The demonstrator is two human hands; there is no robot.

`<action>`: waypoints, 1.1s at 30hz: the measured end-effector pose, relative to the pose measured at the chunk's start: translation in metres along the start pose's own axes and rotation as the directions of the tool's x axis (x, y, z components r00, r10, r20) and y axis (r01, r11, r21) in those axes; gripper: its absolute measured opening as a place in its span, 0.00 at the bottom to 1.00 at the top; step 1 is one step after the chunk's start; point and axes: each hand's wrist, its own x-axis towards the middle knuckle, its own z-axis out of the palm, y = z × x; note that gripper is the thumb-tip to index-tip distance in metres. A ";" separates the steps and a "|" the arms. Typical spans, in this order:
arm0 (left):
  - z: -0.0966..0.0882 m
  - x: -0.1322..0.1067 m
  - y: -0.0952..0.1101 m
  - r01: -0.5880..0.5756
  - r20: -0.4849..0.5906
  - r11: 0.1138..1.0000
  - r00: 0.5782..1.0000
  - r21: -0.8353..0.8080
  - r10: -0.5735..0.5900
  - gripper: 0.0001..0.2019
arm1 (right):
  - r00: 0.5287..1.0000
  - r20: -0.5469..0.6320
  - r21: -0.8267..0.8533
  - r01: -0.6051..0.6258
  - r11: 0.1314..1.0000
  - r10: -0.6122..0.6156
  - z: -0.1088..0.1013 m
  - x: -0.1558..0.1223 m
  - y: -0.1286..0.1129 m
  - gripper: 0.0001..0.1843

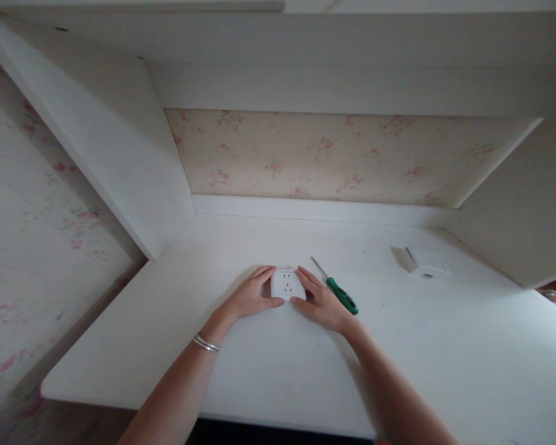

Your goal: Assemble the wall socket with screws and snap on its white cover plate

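Note:
A white wall socket (288,285) with several dark pin slots faces up on the white desk, between my two hands. My left hand (254,293) grips its left side, fingers at the far edge and thumb at the near edge. On the opposite side, my right hand (319,299) holds it the same way, fingertips at the far right corner and thumb at the near edge. A screwdriver (341,295) with a green handle lies just right of my right hand, its metal shaft pointing away to the left. The socket's underside is hidden.
Farther right on the desk (241,235) sits a white square box-like piece (429,261) with a small dark opening in its near side. Upright panels (115,123) border the desk left and right. A shelf (306,86) overhangs the back, above flowered wallpaper (296,154).

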 end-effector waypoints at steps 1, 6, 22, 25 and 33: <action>0.000 0.000 0.000 -0.006 0.000 1.000 1.000 0.004 0.006 0.39 | 1.000 0.002 0.003 -0.002 1.000 0.002 0.000 0.000 0.000 0.38; 0.001 0.000 -0.002 0.001 0.006 1.000 1.000 0.024 -0.001 0.41 | 1.000 0.005 0.014 0.004 1.000 -0.004 0.001 0.000 -0.001 0.38; 0.000 0.002 0.001 0.030 -0.026 1.000 0.999 0.006 -0.030 0.39 | 1.000 0.011 -0.018 -0.009 1.000 0.009 0.003 0.003 -0.003 0.37; 0.001 0.001 0.000 0.051 -0.028 0.999 0.998 -0.008 -0.051 0.40 | 1.000 0.003 -0.018 -0.014 1.000 0.014 0.003 0.003 -0.004 0.37; 0.004 0.001 -0.006 0.058 -0.003 0.992 0.998 -0.109 -0.059 0.42 | 1.000 -0.003 -0.054 -0.031 0.998 0.031 0.008 0.002 0.002 0.39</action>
